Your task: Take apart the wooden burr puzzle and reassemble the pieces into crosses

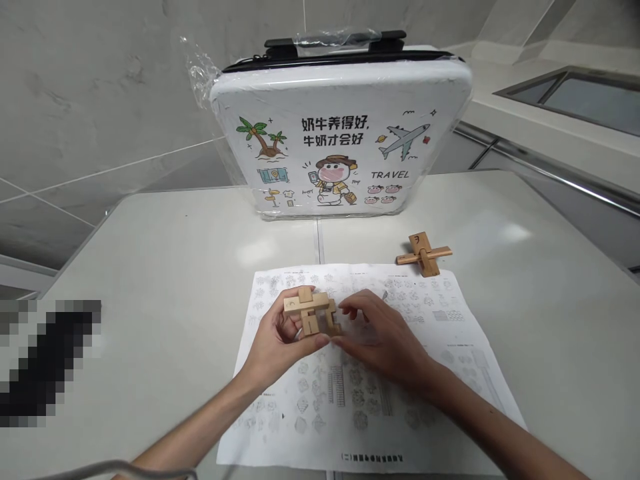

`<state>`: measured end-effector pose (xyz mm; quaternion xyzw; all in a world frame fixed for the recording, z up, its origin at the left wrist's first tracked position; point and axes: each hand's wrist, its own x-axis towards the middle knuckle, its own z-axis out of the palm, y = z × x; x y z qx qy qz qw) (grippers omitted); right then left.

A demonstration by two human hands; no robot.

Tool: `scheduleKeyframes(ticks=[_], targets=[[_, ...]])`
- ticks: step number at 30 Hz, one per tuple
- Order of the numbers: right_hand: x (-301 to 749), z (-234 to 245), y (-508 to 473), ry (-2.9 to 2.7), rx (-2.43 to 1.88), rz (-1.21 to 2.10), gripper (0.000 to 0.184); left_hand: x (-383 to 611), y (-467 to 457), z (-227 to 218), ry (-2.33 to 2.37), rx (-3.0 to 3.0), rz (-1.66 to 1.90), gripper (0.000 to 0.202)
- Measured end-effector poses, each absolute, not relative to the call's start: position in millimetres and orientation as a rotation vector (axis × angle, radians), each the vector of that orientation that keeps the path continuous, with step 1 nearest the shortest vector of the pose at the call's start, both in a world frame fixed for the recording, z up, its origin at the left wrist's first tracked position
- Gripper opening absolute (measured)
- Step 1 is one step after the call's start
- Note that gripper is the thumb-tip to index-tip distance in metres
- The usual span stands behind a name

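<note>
My left hand [277, 337] is closed around a partly joined wooden burr puzzle [306, 303], made of pale notched sticks crossing one another. One stick lies crosswise on top and has a dark mark near its left end. A notched wooden piece [331, 319] stands upright at the puzzle's right side, close to both thumbs. My right hand [383, 333] is just right of it, fingers curled and apart from the thumb. Its thumb tip is by the piece's lower end; whether it touches cannot be made out. Both hands are above a printed sheet [280, 433].
A brown wooden cross-shaped puzzle [424, 255] sits at the sheet's far right corner. Behind stands a white cartoon-printed suitcase [340, 147] in clear plastic wrap. The light table [150, 267] has a seam down its middle. A blurred dark patch [45, 363] is at left.
</note>
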<state>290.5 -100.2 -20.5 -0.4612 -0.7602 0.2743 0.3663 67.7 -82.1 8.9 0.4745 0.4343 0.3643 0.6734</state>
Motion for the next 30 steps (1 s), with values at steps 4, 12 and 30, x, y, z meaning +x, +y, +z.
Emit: scheduleKeyframes(ticks=[4, 12, 30], targets=[[288, -28, -102, -2.106, -1.214, 0.537, 0.035, 70, -83, 6, 0.978, 1.066, 0.834, 0.066], [281, -29, -102, -2.162, -1.265, 0.314, 0.01, 67, -85, -2, 1.001, 1.175, 0.839, 0.067], [284, -14, -104, -1.644, -1.127, 1.059, 0.014, 71, -89, 3, 1.036, 1.212, 0.819, 0.069]])
